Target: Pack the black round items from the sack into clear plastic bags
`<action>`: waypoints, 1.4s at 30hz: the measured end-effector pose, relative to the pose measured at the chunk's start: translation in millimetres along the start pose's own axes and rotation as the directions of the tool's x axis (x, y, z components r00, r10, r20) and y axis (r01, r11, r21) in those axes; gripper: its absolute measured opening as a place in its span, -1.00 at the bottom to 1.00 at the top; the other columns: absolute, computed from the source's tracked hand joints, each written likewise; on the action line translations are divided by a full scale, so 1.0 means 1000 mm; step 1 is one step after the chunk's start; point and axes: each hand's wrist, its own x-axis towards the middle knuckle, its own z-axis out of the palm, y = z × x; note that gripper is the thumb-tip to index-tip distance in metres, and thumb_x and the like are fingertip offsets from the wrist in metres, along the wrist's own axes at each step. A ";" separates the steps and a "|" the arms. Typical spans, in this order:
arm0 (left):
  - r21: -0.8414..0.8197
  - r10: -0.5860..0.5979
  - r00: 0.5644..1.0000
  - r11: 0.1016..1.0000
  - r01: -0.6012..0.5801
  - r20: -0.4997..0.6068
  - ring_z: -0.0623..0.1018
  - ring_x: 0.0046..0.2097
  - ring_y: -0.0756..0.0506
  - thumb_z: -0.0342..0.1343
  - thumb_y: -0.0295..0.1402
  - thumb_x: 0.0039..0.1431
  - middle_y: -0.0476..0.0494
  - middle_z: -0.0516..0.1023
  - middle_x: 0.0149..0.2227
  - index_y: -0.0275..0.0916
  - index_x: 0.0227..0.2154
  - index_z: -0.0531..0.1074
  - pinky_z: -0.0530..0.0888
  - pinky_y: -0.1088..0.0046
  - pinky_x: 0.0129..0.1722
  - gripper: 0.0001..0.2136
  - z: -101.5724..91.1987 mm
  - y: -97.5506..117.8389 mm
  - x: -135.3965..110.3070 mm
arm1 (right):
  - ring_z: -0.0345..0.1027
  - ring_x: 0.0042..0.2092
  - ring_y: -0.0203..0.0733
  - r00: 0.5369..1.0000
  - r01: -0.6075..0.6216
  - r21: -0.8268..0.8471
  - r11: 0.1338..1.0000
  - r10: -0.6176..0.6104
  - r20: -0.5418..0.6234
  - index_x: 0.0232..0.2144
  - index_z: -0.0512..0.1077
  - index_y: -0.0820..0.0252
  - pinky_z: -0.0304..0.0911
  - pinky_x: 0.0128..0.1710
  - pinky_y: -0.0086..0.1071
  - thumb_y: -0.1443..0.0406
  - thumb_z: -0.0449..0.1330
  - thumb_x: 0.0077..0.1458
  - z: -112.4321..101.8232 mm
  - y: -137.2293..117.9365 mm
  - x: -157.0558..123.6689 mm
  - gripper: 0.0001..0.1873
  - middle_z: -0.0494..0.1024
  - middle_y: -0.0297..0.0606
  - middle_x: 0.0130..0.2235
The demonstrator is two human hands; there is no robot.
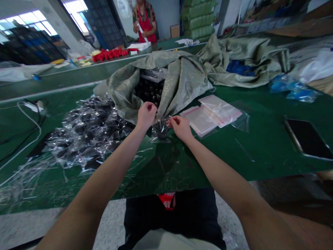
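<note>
A small clear plastic bag [160, 132] with something dark inside is in front of me on the green table. My left hand [146, 115] is closed in a pinch at the upper left of its opening. On the other side, my right hand [180, 127] pinches the upper right edge. Just behind the bag lies a greenish woven sack [179, 81], its mouth open on many round black pieces [148, 92]. To the left is a heap of black pieces wrapped in clear bags [88, 126]. Flat stacks of empty clear bags [212, 114] lie right of my right hand.
A phone [309, 138] lies at the right. Thin plastic strips [33, 175] litter the left front of the table [179, 173]. A second woven sack [249, 52] holds blue items. White cables [36, 121] run at the left. A person in a red apron [145, 29] stands across the table.
</note>
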 end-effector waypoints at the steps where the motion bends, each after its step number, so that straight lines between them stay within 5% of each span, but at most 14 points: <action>1: -0.170 -0.111 0.993 0.980 0.105 -0.027 0.49 -0.35 -0.03 -0.02 -0.32 0.11 -0.08 0.49 -0.38 -0.20 -0.44 0.30 0.42 0.46 -0.33 -0.91 -0.003 -0.003 0.004 | 0.55 -0.29 -0.23 0.999 -0.050 0.075 0.996 0.050 0.005 -0.32 0.38 0.16 0.46 -0.20 -0.30 0.23 0.08 0.22 0.001 0.001 0.001 -0.86 0.63 -0.25 -0.30; 3: -0.454 -0.255 0.967 0.863 0.222 -0.012 0.51 -0.33 -0.02 -0.04 -0.27 0.12 -0.09 0.48 -0.36 -0.18 -0.46 0.21 0.43 0.45 -0.33 -0.88 -0.013 -0.011 0.013 | 0.56 -0.31 -0.26 0.990 -0.144 0.200 0.969 0.141 0.030 -0.28 0.31 0.14 0.47 -0.26 -0.33 0.24 0.03 0.25 0.004 0.002 0.002 -0.89 0.61 -0.27 -0.28; 5: -0.570 -0.299 0.954 0.779 0.262 0.030 0.47 -0.38 0.00 -0.03 -0.25 0.11 -0.02 0.39 -0.47 -0.16 -0.51 0.10 0.41 0.46 -0.35 -0.81 -0.030 -0.018 0.019 | 0.56 -0.33 -0.27 0.979 -0.205 0.264 0.943 0.197 0.056 -0.27 0.27 0.12 0.47 -0.32 -0.36 0.25 0.01 0.26 0.005 0.002 0.003 -0.91 0.60 -0.28 -0.27; 9: -0.520 -0.319 0.942 0.790 0.326 0.105 0.08 -0.64 0.07 0.02 -0.25 0.06 0.14 -0.06 -0.66 -0.14 -0.57 -0.02 0.14 0.51 -0.61 -0.71 -0.064 -0.026 0.017 | 0.55 -0.36 -0.28 0.973 -0.232 0.288 0.929 0.222 0.066 -0.27 0.25 0.11 0.46 -0.35 -0.36 0.28 -0.01 0.27 0.005 0.002 0.004 -0.93 0.58 -0.31 -0.27; 11: -0.450 -0.335 0.922 0.805 0.386 0.192 -0.04 -0.67 0.09 0.09 -0.24 0.00 0.18 -0.10 -0.67 -0.14 -0.57 0.11 -0.01 0.51 -0.67 -0.75 -0.071 -0.025 0.007 | 0.55 -0.36 -0.28 0.972 -0.235 0.291 0.927 0.225 0.068 -0.26 0.24 0.11 0.46 -0.35 -0.34 0.30 -0.03 0.27 0.004 0.001 0.004 -0.93 0.57 -0.32 -0.28; 14: -0.169 -0.360 0.867 0.885 0.434 0.344 0.03 -0.69 0.12 0.23 -0.19 -0.10 0.19 0.08 -0.71 -0.21 -0.44 0.41 -0.06 0.52 -0.68 -0.78 -0.067 -0.023 -0.010 | 0.55 -0.37 -0.28 0.970 -0.243 0.285 0.927 0.231 0.076 -0.26 0.23 0.11 0.46 -0.36 -0.34 0.28 -0.01 0.25 0.003 -0.001 0.005 -0.95 0.57 -0.32 -0.28; 18: 0.082 -0.232 0.873 0.972 0.219 0.429 0.32 -0.56 0.06 0.32 -0.13 -0.15 0.00 0.48 -0.57 -0.28 -0.31 0.60 0.21 0.53 -0.58 -0.63 -0.050 -0.029 -0.023 | 0.52 -0.43 -0.31 0.973 -0.231 0.294 0.928 0.214 0.090 -0.26 0.22 0.10 0.45 -0.39 -0.36 0.28 0.01 0.25 0.001 -0.004 0.004 -0.97 0.56 -0.34 -0.30; 24: 0.036 -0.142 0.875 0.989 0.142 0.462 0.53 -0.33 -0.08 0.32 -0.14 -0.11 -0.12 0.65 -0.35 -0.26 -0.35 0.65 0.43 0.41 -0.27 -0.68 -0.041 -0.047 -0.025 | 0.53 -0.38 -0.33 0.972 -0.229 0.268 0.936 0.204 0.118 -0.25 0.24 0.11 0.47 -0.33 -0.37 0.29 0.00 0.27 -0.001 -0.006 0.004 -0.96 0.57 -0.37 -0.29; 33: -0.041 -0.168 0.888 0.978 0.205 0.428 0.55 -0.29 -0.09 0.30 -0.13 -0.07 -0.14 0.66 -0.33 -0.25 -0.36 0.64 0.45 0.42 -0.25 -0.70 -0.045 -0.067 -0.030 | 0.55 -0.31 -0.27 0.928 -0.368 0.207 0.907 0.344 0.142 -0.27 0.42 0.24 0.52 -0.22 -0.34 0.41 0.25 0.09 -0.011 -0.002 0.006 -0.88 0.61 -0.21 -0.32; 42: 0.011 -0.184 0.897 0.981 0.196 0.402 0.54 -0.35 -0.07 0.28 -0.12 -0.05 -0.12 0.66 -0.36 -0.25 -0.39 0.65 0.43 0.45 -0.31 -0.72 -0.051 -0.060 -0.035 | 0.46 -0.45 -0.32 0.974 -0.213 0.010 0.977 0.212 0.079 -0.44 0.44 0.22 0.45 -0.46 -0.44 0.35 0.30 -0.02 -0.008 0.009 0.011 -0.92 0.54 -0.34 -0.47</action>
